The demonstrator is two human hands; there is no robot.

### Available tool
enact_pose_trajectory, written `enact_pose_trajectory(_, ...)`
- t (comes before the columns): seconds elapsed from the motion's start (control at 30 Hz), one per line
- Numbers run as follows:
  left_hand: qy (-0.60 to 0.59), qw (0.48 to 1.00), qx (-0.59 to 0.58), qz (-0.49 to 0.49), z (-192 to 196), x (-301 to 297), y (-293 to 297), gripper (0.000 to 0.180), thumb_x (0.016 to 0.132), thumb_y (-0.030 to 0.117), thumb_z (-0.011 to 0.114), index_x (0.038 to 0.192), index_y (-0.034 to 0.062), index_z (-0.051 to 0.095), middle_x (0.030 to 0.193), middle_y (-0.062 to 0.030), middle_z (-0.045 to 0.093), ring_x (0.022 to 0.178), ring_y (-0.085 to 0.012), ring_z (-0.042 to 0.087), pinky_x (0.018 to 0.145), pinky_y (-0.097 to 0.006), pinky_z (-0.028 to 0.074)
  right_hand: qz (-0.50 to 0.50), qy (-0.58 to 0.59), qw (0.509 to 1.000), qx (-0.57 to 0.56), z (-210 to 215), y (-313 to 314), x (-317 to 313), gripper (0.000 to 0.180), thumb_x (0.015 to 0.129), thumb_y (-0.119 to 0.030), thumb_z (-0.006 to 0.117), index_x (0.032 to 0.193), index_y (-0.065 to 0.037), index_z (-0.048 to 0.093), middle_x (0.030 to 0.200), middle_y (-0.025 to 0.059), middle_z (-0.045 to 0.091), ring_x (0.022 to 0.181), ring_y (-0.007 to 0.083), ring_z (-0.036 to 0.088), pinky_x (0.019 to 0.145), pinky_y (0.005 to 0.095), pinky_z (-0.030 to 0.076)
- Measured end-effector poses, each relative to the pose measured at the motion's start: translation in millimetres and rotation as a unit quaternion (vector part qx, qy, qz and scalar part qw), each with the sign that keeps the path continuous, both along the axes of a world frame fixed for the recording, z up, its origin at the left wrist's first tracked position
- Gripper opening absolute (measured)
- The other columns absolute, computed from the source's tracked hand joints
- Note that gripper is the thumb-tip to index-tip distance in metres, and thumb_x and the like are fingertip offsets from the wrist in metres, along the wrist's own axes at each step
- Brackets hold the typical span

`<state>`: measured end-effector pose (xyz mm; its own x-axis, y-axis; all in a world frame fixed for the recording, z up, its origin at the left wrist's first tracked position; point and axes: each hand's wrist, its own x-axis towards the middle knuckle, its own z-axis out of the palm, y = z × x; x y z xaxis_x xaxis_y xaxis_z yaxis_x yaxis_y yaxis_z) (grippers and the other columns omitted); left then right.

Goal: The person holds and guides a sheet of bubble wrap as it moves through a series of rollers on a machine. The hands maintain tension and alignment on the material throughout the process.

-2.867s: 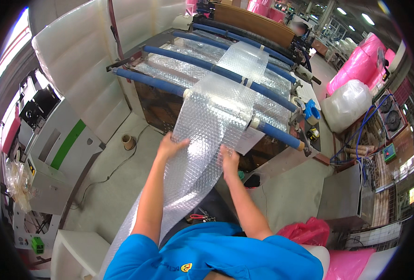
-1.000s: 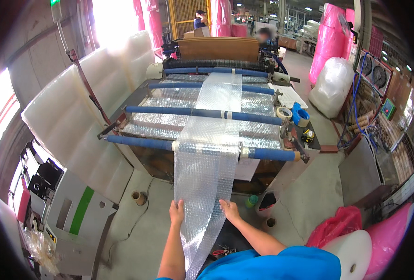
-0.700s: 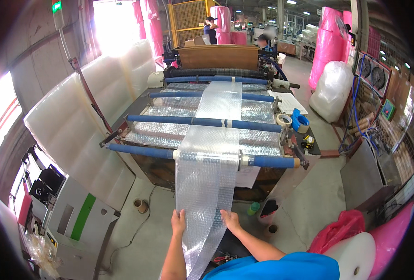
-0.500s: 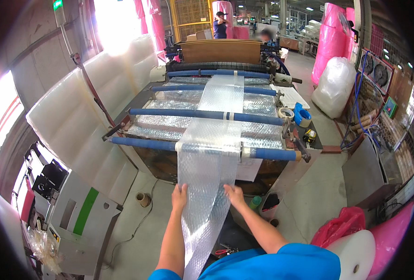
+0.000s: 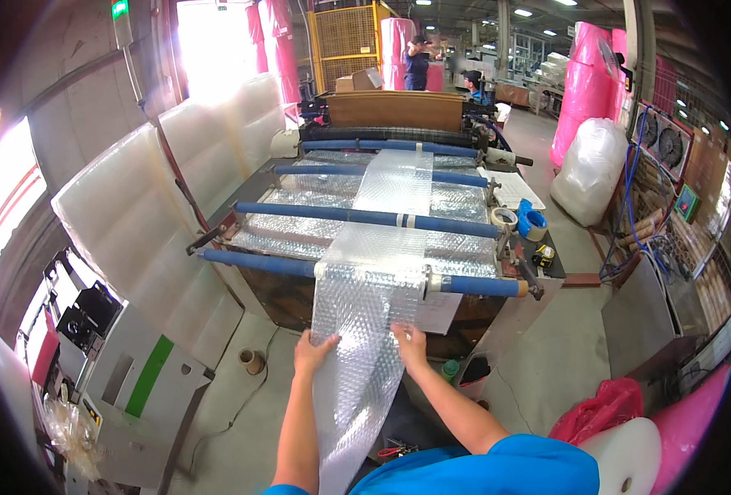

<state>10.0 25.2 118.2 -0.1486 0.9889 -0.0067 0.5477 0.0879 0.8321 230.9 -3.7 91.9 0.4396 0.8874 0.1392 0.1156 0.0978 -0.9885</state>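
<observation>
A long strip of clear bubble wrap [image 5: 364,318] runs from the machine over its front blue roller [image 5: 258,262] and down toward my lap. My left hand [image 5: 312,353] grips the strip's left edge, thumb lying on top and fingers behind it. At the opposite edge my right hand [image 5: 409,343] pinches the wrap, a little below the roller. Between the hands the strip hangs at a slant, shiny and slightly rippled. Its lower end passes out of view beside my blue shirt.
On the machine's right corner are a tape roll [image 5: 504,219], a blue roll [image 5: 532,221] and a tape measure [image 5: 544,256]. A grey cabinet [image 5: 147,388] stands left, a white roll [image 5: 625,454] lower right. Two people are at the back.
My left hand's thumb has shifted inward over the wrap, and both hands sit slightly closer to the roller in the picture. The view has tilted a little.
</observation>
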Motion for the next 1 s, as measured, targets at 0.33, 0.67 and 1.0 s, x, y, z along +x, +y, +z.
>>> enact_pose_trajectory(0.33, 0.013, 0.991, 0.078, 0.104, 50, -33, -97, 0.050, 0.058, 0.033, 0.075, 0.088, 0.0019, 0.050, 0.075, -0.0120, 0.061, 0.066, -0.0175, 0.058, 0.061, -0.031, 0.045, 0.149, 0.102, 0.979, -0.100, 6, -132, -50, 0.041, 0.082, -0.038, 0.053, 0.063, -0.002, 0.052, 0.052, 0.0032, 0.049, 0.044, 0.0097, 0.046, 0.041, 0.0223, 0.035)
enact_pose_trajectory(0.67, 0.050, 0.995, -0.013, 0.088, -52, -5, -62, 0.052, 0.071, 0.049, 0.058, 0.089, 0.0012, 0.050, 0.076, -0.0196, 0.059, 0.076, -0.0368, 0.056, 0.067, -0.042, 0.043, 0.131, -0.109, 0.981, -0.096, -84, -80, -13, 0.040, 0.088, -0.035, 0.042, 0.068, -0.001, 0.050, 0.052, 0.0043, 0.048, 0.044, 0.0115, 0.048, 0.043, 0.0261, 0.038)
enact_pose_trajectory(1.0, 0.000, 0.995, 0.043, 0.087, -83, -2, -46, 0.046, 0.071, 0.046, 0.061, 0.083, 0.0035, 0.048, 0.069, -0.0145, 0.058, 0.066, -0.0339, 0.056, 0.059, -0.040, 0.043, 0.112, -0.083, 0.985, -0.098, -105, -71, -13, 0.042, 0.087, -0.038, 0.041, 0.069, -0.002, 0.053, 0.052, 0.0073, 0.050, 0.049, 0.0194, 0.053, 0.050, 0.0325, 0.041)
